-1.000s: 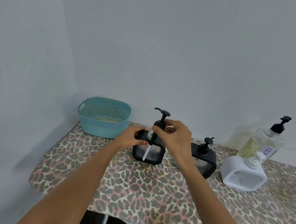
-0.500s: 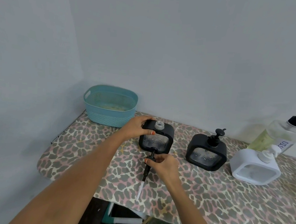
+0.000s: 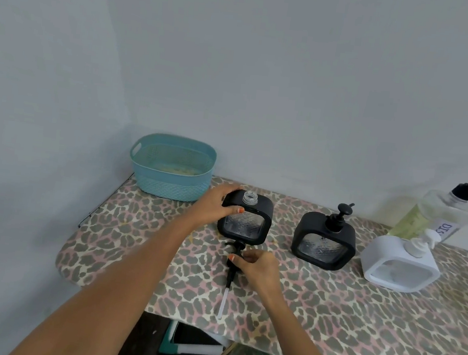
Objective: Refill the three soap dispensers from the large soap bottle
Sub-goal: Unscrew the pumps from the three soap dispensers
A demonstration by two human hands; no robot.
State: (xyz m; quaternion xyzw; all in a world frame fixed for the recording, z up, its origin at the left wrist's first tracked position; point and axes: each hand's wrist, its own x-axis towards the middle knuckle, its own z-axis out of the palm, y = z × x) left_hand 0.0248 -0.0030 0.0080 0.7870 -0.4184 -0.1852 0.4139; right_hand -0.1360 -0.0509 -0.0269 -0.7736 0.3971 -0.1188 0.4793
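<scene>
Head cam, only view.

Left hand (image 3: 215,205): wrapped over the top left corner of the open dispenser (image 3: 247,222), thumb on the front face and fingers over the top. Firm grip. It stands upright on the table (image 3: 356,320), and its bare threaded neck (image 3: 250,198) has no pump on it. The clear window looks close to empty; I can't read the exact level.

Right hand (image 3: 259,268): fingers curled, thumb and fingertips pinching the pump (image 3: 229,276) at its black collar. The pump lies flat on the table just in front of the open dispenser, head toward it, white dip tube pointing back at me. The head is just short of the dispenser's base; can't tell if they touch.

Black dispenser (image 3: 324,241): right of the open one, a gap between them, upright, pump on.

White dispenser (image 3: 400,264): further right, upright, white pump on.

Bottle (image 3: 436,217): far right, against the wall (image 3: 294,82), just behind the white dispenser. Clear, black pump on, yellow-green soap in the lower part, white label partly hidden.

Basket (image 3: 171,168): teal, back left corner of the table, near the open dispenser but apart from it.

Table has a leopard-print cover.
</scene>
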